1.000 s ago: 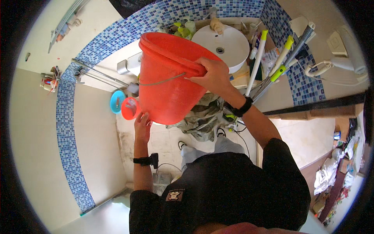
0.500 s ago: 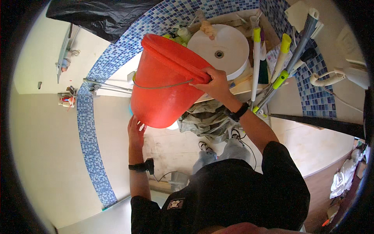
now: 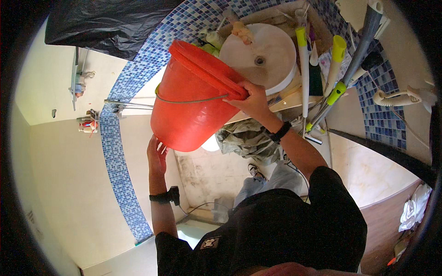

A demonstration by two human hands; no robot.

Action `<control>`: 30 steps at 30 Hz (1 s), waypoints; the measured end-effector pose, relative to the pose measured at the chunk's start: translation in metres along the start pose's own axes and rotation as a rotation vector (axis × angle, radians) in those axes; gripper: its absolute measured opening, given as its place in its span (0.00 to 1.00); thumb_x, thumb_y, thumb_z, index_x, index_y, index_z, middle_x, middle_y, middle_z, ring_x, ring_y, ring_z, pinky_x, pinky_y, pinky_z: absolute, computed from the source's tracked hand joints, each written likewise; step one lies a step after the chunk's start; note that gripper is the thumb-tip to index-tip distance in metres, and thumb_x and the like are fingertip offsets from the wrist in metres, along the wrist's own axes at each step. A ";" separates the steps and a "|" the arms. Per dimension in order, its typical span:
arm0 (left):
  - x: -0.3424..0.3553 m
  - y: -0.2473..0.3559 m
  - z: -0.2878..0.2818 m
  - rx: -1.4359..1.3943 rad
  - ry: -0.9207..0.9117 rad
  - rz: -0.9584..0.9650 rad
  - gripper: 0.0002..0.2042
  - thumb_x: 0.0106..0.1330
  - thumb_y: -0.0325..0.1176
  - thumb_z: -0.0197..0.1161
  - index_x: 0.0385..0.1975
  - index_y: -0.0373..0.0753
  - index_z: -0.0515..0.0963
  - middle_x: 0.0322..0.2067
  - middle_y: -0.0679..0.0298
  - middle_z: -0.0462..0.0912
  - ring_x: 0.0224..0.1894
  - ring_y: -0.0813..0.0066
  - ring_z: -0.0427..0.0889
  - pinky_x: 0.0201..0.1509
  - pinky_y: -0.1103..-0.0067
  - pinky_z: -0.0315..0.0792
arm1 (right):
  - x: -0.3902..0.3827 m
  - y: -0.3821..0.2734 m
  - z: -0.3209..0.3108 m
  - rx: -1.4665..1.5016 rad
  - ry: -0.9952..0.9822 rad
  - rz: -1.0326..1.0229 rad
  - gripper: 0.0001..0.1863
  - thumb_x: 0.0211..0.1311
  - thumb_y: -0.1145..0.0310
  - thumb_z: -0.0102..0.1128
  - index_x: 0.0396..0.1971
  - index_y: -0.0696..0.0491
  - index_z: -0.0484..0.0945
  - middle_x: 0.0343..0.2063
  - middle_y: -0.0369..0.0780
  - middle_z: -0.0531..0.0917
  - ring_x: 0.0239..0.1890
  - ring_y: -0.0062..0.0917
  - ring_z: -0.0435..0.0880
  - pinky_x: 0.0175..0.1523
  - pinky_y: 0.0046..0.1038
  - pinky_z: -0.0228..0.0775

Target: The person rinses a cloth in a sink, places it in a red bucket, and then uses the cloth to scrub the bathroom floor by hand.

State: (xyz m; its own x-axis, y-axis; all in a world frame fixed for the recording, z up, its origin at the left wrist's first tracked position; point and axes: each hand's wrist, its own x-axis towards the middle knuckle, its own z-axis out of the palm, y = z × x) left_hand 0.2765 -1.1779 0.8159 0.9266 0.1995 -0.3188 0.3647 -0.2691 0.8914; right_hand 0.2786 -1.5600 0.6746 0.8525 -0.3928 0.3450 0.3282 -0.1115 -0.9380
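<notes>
- Left hand [image 3: 157,161]: fingers loosely spread, tips at the bucket's [image 3: 193,99] base.
- Bucket: tilted, raised between both hands, rim toward the sink [image 3: 278,50].
- Right hand [image 3: 254,100]: clenched on the bucket's rim.
- Sink: partly behind the bucket.
- Poles [image 3: 304,69]: leaning, right of the sink.

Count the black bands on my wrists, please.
2: one black band behind the left hand, at the base of the red bucket; the other band behind the right hand, gripping the bucket's rim. No others show.
</notes>
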 end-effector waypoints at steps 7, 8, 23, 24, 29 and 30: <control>0.010 0.010 0.002 -0.022 -0.022 0.039 0.31 0.72 0.59 0.59 0.64 0.43 0.70 0.59 0.60 0.73 0.58 0.67 0.74 0.62 0.69 0.71 | 0.008 0.003 0.002 -0.011 0.030 -0.115 0.24 0.44 0.64 0.85 0.38 0.59 0.83 0.27 0.40 0.87 0.28 0.19 0.84 0.35 0.26 0.79; 0.011 0.013 0.003 -0.027 -0.037 0.048 0.31 0.72 0.60 0.59 0.64 0.42 0.69 0.59 0.59 0.73 0.58 0.67 0.74 0.63 0.69 0.70 | 0.008 0.003 0.002 0.041 0.016 -0.036 0.27 0.45 0.57 0.84 0.42 0.58 0.83 0.33 0.42 0.87 0.34 0.27 0.86 0.42 0.31 0.79; 0.005 0.071 0.020 0.078 -0.015 0.193 0.33 0.75 0.58 0.53 0.70 0.39 0.65 0.61 0.59 0.75 0.60 0.68 0.75 0.64 0.69 0.69 | 0.003 0.006 0.004 0.140 0.137 0.127 0.22 0.47 0.61 0.82 0.38 0.58 0.83 0.28 0.39 0.86 0.29 0.21 0.83 0.36 0.27 0.78; 0.004 0.074 0.021 0.104 -0.013 0.208 0.34 0.75 0.58 0.52 0.71 0.38 0.64 0.62 0.57 0.75 0.61 0.67 0.75 0.66 0.69 0.68 | 0.003 0.008 0.004 0.132 0.117 0.203 0.24 0.47 0.58 0.83 0.39 0.57 0.83 0.31 0.40 0.87 0.31 0.24 0.85 0.40 0.30 0.79; 0.000 0.086 0.024 0.135 -0.035 0.263 0.35 0.76 0.59 0.49 0.72 0.37 0.63 0.64 0.55 0.74 0.62 0.66 0.74 0.67 0.66 0.66 | 0.000 0.015 0.003 0.098 0.142 0.153 0.22 0.46 0.59 0.83 0.34 0.56 0.82 0.28 0.39 0.86 0.29 0.23 0.83 0.37 0.30 0.78; -0.001 0.088 0.025 0.135 -0.056 0.274 0.35 0.76 0.59 0.49 0.71 0.37 0.64 0.64 0.55 0.74 0.62 0.66 0.74 0.68 0.65 0.66 | -0.001 0.015 0.002 0.092 0.166 0.161 0.21 0.45 0.59 0.83 0.32 0.56 0.81 0.27 0.39 0.85 0.28 0.23 0.82 0.37 0.29 0.78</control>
State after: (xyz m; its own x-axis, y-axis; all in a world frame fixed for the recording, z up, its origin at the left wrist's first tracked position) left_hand 0.3104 -1.2252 0.8866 0.9944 0.0513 -0.0927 0.1058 -0.4297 0.8968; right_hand 0.2833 -1.5596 0.6604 0.8208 -0.5441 0.1740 0.2355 0.0448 -0.9708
